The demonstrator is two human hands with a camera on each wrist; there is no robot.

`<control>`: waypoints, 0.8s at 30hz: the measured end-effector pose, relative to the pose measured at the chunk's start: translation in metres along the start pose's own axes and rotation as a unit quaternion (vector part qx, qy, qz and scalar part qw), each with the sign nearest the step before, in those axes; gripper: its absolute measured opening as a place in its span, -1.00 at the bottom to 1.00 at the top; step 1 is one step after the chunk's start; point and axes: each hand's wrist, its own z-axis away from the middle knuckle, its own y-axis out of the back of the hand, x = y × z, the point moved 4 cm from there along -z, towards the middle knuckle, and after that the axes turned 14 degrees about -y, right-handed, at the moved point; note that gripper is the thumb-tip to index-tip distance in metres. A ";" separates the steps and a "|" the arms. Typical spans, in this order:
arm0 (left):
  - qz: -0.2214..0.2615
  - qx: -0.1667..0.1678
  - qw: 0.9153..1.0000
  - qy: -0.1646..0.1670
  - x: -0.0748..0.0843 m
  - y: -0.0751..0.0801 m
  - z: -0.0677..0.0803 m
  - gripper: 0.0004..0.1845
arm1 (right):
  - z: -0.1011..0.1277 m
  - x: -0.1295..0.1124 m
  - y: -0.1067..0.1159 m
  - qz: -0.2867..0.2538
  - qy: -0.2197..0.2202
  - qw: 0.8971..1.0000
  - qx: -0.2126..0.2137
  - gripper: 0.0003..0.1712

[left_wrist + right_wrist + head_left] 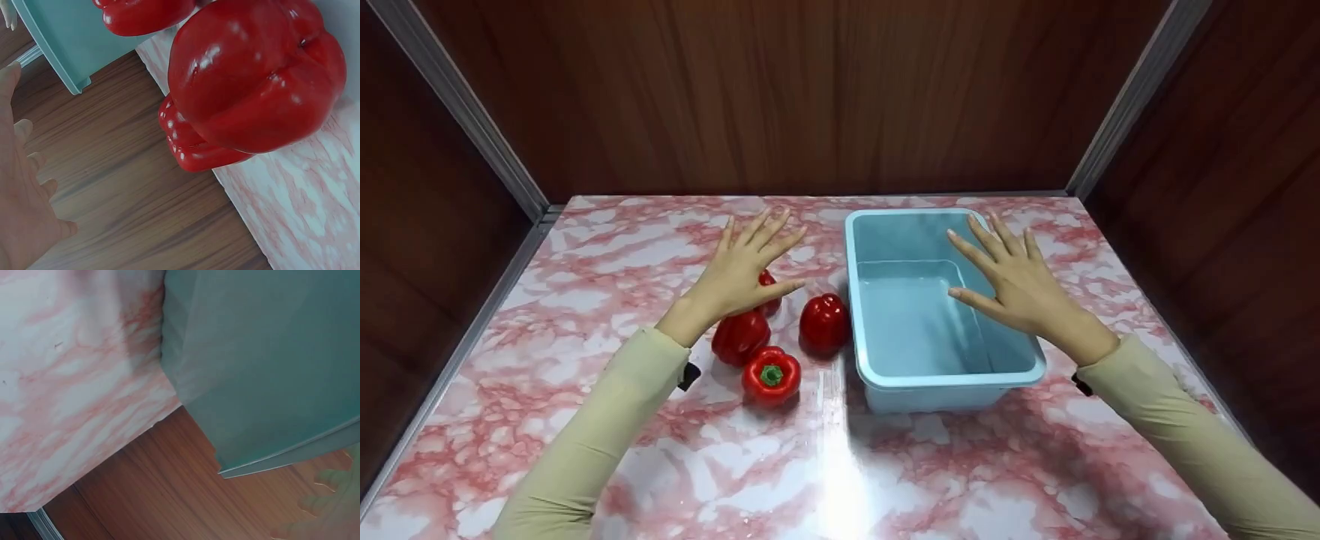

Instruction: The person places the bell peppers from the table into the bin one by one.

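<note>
My left hand [731, 277] is spread above several red bell peppers, its fingers straight and holding nothing. One pepper [741, 337] lies just below the wrist, and another [769, 303] is partly hidden behind the thumb. Nearer the front, a pepper [771, 376] shows its green stem. A further pepper [824, 325] sits beside the left wall of a light blue plastic bin [915, 322]. Over the right side of that bin hovers my right hand [1020, 289], fingers fanned out, with nothing in it. The left wrist view shows a large pepper [253, 79] close up.
The bin has no lid, and its inside shows bare. Beneath everything is a red-and-white marbled tabletop [622, 420]. Dark wood panels [810, 97] rise at the back and both sides, joined by grey metal corner posts [472, 112].
</note>
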 end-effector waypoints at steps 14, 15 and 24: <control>0.000 -0.002 1.000 0.005 -0.002 -0.003 0.002 -0.20 | 0.002 0.006 -0.004 -0.008 0.000 1.000 0.003 -0.13; 0.000 -0.002 1.000 0.006 -0.002 -0.004 0.002 -0.20 | 0.002 0.007 -0.005 -0.008 0.001 1.000 0.004 -0.13; 0.010 -0.002 1.000 0.014 -0.002 -0.005 0.002 -0.18 | 0.004 0.010 -0.008 -0.008 -0.003 1.000 0.000 -0.12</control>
